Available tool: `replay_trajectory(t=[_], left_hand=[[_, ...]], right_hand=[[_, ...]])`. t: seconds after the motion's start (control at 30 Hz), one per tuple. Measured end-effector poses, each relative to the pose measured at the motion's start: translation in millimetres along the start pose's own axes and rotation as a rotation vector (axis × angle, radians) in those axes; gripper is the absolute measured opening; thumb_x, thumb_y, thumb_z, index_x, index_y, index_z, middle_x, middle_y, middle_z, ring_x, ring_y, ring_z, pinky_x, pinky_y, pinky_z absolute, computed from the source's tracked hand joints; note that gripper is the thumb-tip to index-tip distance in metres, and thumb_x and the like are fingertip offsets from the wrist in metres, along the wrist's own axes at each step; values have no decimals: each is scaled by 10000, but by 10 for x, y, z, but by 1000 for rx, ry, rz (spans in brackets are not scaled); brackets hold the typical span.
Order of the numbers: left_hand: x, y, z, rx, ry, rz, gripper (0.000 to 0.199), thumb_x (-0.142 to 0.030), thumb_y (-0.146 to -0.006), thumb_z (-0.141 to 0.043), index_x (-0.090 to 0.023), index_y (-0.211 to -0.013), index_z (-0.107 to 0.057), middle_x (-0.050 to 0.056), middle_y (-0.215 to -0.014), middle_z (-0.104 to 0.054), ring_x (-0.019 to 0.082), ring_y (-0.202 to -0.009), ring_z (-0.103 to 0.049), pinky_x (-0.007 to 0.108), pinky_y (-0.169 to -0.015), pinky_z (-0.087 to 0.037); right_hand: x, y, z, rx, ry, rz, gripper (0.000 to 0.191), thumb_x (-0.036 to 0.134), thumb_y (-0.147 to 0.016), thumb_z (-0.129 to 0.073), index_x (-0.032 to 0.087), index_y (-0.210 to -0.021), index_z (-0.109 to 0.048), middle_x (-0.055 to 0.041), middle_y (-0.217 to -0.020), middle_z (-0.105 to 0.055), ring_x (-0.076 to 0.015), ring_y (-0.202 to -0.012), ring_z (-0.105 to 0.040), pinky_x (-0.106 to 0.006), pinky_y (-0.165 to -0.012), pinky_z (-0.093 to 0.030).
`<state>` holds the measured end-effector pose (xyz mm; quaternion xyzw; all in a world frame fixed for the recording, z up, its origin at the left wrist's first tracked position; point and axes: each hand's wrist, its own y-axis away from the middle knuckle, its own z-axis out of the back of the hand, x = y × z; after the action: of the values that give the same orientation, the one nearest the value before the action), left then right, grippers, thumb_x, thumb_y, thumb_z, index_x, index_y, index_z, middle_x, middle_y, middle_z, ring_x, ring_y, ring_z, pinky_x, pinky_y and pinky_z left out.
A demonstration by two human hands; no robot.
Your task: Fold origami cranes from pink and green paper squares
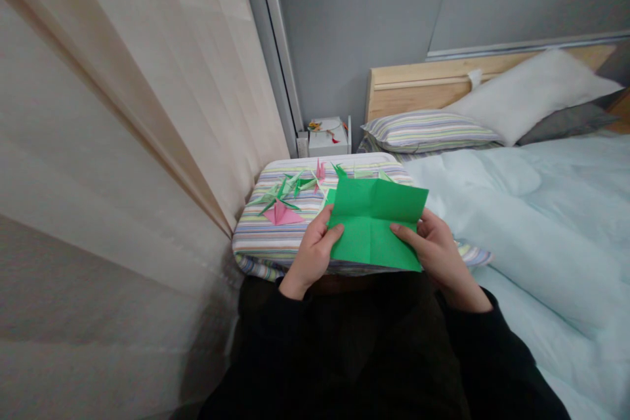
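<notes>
A green sheet of origami paper (377, 223) is held up in front of me, opened out, with crossing creases through its middle. My left hand (316, 246) pinches its left edge, thumb on the near face. On the other side my right hand (436, 249) grips the right edge, its thumb also resting on the face. Beyond the sheet, several folded paper cranes in green and pink lie on a striped cloth, among them a pink crane (281, 213) and a green crane (280, 193). Part of this group is hidden behind the sheet.
The striped cloth (256, 243) covers a small table before my lap. A beige curtain (147, 111) hangs close on the left. To the right is a bed with a pale blue quilt (541, 210) and pillows. A white stand (322, 138) is by the wall.
</notes>
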<state>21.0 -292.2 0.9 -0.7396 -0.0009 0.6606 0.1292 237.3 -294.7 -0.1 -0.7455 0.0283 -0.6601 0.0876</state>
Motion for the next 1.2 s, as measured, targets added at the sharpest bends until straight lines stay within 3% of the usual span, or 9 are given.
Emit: replay_trajectory(t=[0.13, 0.23, 0.33, 0.4, 0.53, 0.63, 0.73, 0.83, 1.2], left_hand=[[-21, 17, 121, 26, -123, -48, 261, -264, -860, -561, -196, -1018, -757, 55, -1030, -751, 234, -980, -665, 309, -828, -514], [-64, 34, 198, 100, -110, -92, 301, -280, -848, -522, -172, -922, -793, 87, -1006, -763, 263, -1006, -659, 335, -865, -499], [-91, 32, 206, 123, -42, -69, 451, -477, -921, -489, -151, -940, -800, 127, -1011, -765, 283, -978, -669, 355, -835, -512], [-89, 12, 175, 111, -89, -16, 485, -581, -892, -566, -154, -934, -791, 125, -966, -763, 268, -907, -680, 336, -771, -516], [-61, -36, 82, 67, -244, -7, 291, -352, -732, -832, -175, -957, -779, 70, -893, -772, 220, -855, -692, 281, -746, -497], [-64, -39, 33, 32, -362, -48, 158, -291, -788, -781, -191, -908, -807, 62, -887, -792, 214, -837, -698, 288, -742, -496], [-103, -20, 8, 5, -489, -129, 96, -270, -822, -752, -211, -860, -818, 53, -874, -800, 217, -838, -707, 303, -769, -501], [-150, -2, -21, 37, -525, -206, 93, -261, -856, -729, -215, -840, -808, 45, -854, -789, 204, -822, -708, 306, -791, -504], [-204, 33, -88, 70, -566, -321, 138, -263, -904, -683, -205, -824, -778, 67, -860, -764, 206, -825, -696, 318, -787, -508]], right_hand=[[61, 28, 126, 147, 121, 77, 157, 385, -877, -700, 234, -865, -737, -28, -856, -736, -196, -742, -653, -306, -657, -511], [103, 54, 253, 237, 189, 122, 182, 360, -887, -652, 244, -912, -790, -44, -963, -764, -245, -884, -683, -347, -794, -521], [139, 74, 327, 260, 231, 171, 288, 434, -899, -609, 248, -971, -817, -62, -1041, -785, -316, -1047, -680, -420, -978, -487], [171, 85, 327, 260, 254, 185, 395, 503, -950, -525, 244, -990, -820, -70, -1070, -790, -334, -1098, -672, -454, -1049, -448], [242, 92, 235, 252, 446, 183, 354, 515, -961, -558, 249, -956, -792, -62, -1012, -791, -304, -1003, -697, -421, -914, -498], [254, 72, 147, 187, 600, 219, 183, 408, -897, -693, 245, -977, -716, -42, -933, -781, -268, -902, -707, -375, -807, -506], [234, 47, 75, 178, 635, 244, 139, 311, -904, -687, 242, -1020, -655, -21, -878, -779, -243, -847, -725, -362, -800, -504], [230, 34, 3, 216, 684, 266, 41, 279, -924, -659, 241, -936, -670, -17, -862, -778, -231, -825, -731, -348, -780, -503], [272, 65, -200, 233, 818, 379, 128, 266, -968, -587, 234, -900, -691, -44, -839, -761, -238, -796, -699, -345, -737, -488]])
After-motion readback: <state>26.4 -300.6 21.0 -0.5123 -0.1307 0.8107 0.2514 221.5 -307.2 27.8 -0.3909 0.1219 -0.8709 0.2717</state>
